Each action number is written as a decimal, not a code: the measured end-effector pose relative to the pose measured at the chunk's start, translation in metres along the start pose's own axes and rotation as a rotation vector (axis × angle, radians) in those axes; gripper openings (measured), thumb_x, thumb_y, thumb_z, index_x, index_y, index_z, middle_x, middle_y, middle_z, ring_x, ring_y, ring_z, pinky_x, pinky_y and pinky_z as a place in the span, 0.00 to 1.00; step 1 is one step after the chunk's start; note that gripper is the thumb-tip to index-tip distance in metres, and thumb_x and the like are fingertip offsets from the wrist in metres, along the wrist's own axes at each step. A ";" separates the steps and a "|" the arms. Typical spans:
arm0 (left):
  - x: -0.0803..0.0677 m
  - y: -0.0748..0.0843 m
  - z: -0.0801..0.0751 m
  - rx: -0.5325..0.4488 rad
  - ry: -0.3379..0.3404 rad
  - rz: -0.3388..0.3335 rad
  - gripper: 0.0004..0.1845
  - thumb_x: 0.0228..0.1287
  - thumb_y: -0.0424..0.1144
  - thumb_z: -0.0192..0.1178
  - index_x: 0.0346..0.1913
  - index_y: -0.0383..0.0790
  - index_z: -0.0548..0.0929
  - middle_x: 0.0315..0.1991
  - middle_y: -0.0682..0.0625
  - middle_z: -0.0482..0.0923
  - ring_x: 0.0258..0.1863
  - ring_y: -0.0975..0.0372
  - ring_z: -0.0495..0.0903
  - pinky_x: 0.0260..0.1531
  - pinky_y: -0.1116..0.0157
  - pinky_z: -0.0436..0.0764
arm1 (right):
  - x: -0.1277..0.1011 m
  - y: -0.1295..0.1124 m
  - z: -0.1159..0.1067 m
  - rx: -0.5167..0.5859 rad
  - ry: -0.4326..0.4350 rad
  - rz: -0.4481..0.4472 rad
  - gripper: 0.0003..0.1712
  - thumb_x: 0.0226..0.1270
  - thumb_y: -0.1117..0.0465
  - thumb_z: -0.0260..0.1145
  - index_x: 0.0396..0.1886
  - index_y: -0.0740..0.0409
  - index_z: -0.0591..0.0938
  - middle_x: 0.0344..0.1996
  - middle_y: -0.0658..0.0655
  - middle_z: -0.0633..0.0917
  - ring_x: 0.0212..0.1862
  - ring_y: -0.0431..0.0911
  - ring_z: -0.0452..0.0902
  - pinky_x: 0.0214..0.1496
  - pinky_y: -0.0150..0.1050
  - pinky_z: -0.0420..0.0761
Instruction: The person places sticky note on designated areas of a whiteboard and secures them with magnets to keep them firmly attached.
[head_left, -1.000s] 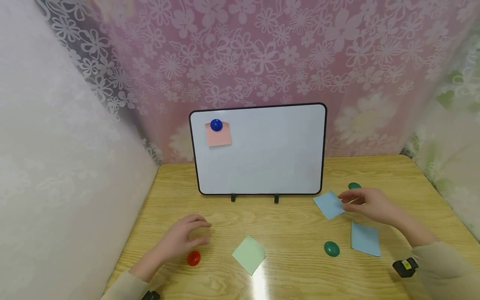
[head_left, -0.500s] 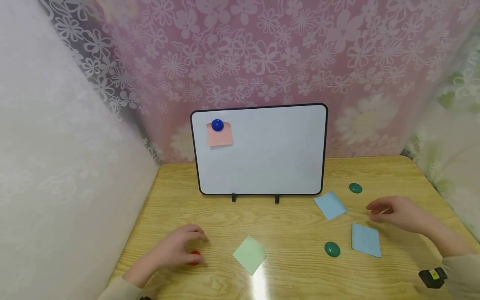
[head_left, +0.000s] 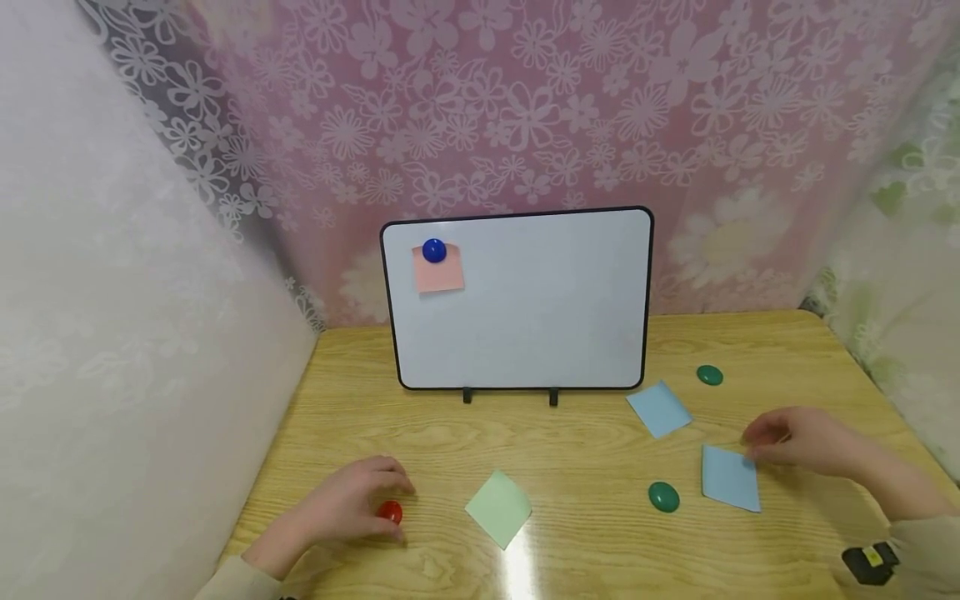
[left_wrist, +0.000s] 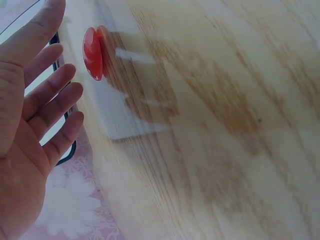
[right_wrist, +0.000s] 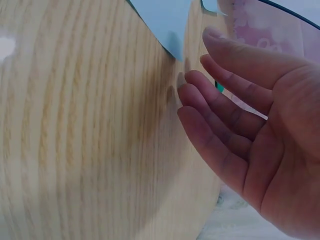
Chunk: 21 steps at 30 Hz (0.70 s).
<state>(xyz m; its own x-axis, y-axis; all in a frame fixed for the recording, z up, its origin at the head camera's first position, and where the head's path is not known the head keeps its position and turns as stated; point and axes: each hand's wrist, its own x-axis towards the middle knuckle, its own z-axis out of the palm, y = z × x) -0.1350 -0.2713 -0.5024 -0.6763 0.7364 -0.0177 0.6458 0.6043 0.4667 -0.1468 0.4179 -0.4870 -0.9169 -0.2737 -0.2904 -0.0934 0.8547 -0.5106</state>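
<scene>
My left hand [head_left: 345, 510] hovers low over the table with thumb and fingers spread either side of a round red magnet [head_left: 391, 511]. In the left wrist view the magnet [left_wrist: 93, 54] lies beyond the relaxed fingers, with nothing in the palm. On the right, my right hand [head_left: 813, 443] is at the far right corner of a blue sticky note [head_left: 729, 482], its fingertips overlapping that corner in the head view. The right wrist view shows the fingers loosely bent and holding nothing, close to the corner of the blue note [right_wrist: 167, 30].
A whiteboard [head_left: 525, 317] stands at the back, with a pink note [head_left: 440, 277] under a blue magnet [head_left: 434, 250]. Another blue note [head_left: 660, 410], two green magnets [head_left: 709, 375] and a pale green note [head_left: 498, 508] lie on the wooden table [head_left: 570, 450].
My right hand has drawn back from the blue note near the board, then moved in to the nearer blue note. My left hand has lowered slightly around the red magnet.
</scene>
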 end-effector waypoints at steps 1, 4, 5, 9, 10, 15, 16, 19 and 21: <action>0.000 0.000 0.000 -0.006 -0.004 0.000 0.26 0.57 0.61 0.80 0.53 0.52 0.90 0.50 0.64 0.81 0.48 0.69 0.80 0.51 0.60 0.84 | 0.000 0.000 0.001 0.004 -0.007 0.005 0.22 0.71 0.49 0.77 0.53 0.61 0.89 0.45 0.52 0.90 0.43 0.46 0.85 0.40 0.38 0.83; -0.001 -0.001 0.002 -0.013 -0.017 0.004 0.25 0.57 0.61 0.80 0.53 0.53 0.90 0.49 0.65 0.81 0.47 0.70 0.80 0.51 0.62 0.84 | 0.001 -0.001 0.003 0.008 -0.025 0.015 0.22 0.71 0.48 0.77 0.52 0.60 0.89 0.45 0.52 0.90 0.44 0.48 0.84 0.41 0.40 0.82; -0.001 -0.001 0.002 -0.016 -0.022 0.001 0.25 0.56 0.61 0.80 0.53 0.53 0.90 0.49 0.65 0.81 0.47 0.70 0.79 0.51 0.62 0.84 | 0.001 -0.001 0.004 0.008 -0.030 0.018 0.22 0.71 0.48 0.76 0.52 0.60 0.89 0.44 0.52 0.90 0.44 0.48 0.84 0.41 0.40 0.82; -0.002 -0.001 0.004 -0.013 -0.037 -0.005 0.25 0.55 0.60 0.81 0.52 0.53 0.90 0.48 0.66 0.80 0.47 0.71 0.79 0.51 0.63 0.83 | 0.001 0.001 0.008 0.010 -0.039 0.033 0.21 0.71 0.47 0.76 0.51 0.59 0.89 0.42 0.49 0.90 0.44 0.48 0.84 0.42 0.42 0.81; -0.003 -0.001 0.004 -0.011 -0.040 -0.008 0.25 0.55 0.60 0.82 0.52 0.54 0.90 0.49 0.66 0.80 0.48 0.70 0.78 0.52 0.63 0.83 | 0.001 0.001 0.010 0.018 -0.043 0.038 0.21 0.71 0.47 0.76 0.51 0.59 0.89 0.42 0.49 0.89 0.44 0.47 0.83 0.42 0.41 0.81; -0.004 0.000 0.003 0.008 -0.038 -0.017 0.25 0.54 0.60 0.82 0.51 0.54 0.90 0.50 0.67 0.80 0.50 0.69 0.79 0.54 0.61 0.83 | -0.001 0.000 0.011 0.040 -0.049 0.037 0.21 0.72 0.48 0.76 0.51 0.60 0.89 0.39 0.47 0.89 0.40 0.41 0.83 0.41 0.39 0.81; -0.004 0.000 0.003 0.011 -0.036 -0.017 0.25 0.53 0.60 0.82 0.51 0.55 0.90 0.50 0.67 0.80 0.50 0.69 0.79 0.54 0.61 0.83 | 0.000 0.000 0.011 0.040 -0.051 0.025 0.20 0.72 0.49 0.76 0.50 0.61 0.89 0.39 0.47 0.89 0.39 0.40 0.82 0.41 0.40 0.81; -0.004 0.000 0.003 0.016 -0.034 -0.024 0.25 0.53 0.60 0.83 0.51 0.55 0.90 0.51 0.67 0.79 0.50 0.69 0.79 0.54 0.61 0.83 | 0.000 -0.001 0.010 0.041 -0.055 0.024 0.20 0.72 0.49 0.76 0.50 0.60 0.89 0.39 0.47 0.89 0.39 0.39 0.83 0.41 0.39 0.82; -0.004 0.000 0.002 0.017 -0.035 -0.029 0.25 0.53 0.59 0.83 0.51 0.55 0.90 0.51 0.66 0.79 0.50 0.69 0.79 0.54 0.61 0.83 | 0.000 -0.002 0.009 0.040 -0.057 0.018 0.20 0.72 0.49 0.76 0.50 0.61 0.89 0.39 0.47 0.89 0.39 0.39 0.83 0.41 0.40 0.82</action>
<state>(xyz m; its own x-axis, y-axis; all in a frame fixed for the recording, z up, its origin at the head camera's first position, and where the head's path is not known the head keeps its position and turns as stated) -0.1316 -0.2737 -0.5045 -0.6822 0.7286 -0.0621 0.6323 0.6304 0.4505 -0.1430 0.4120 -0.4934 -0.8946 -0.2844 -0.3448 -0.0606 0.8415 -0.5369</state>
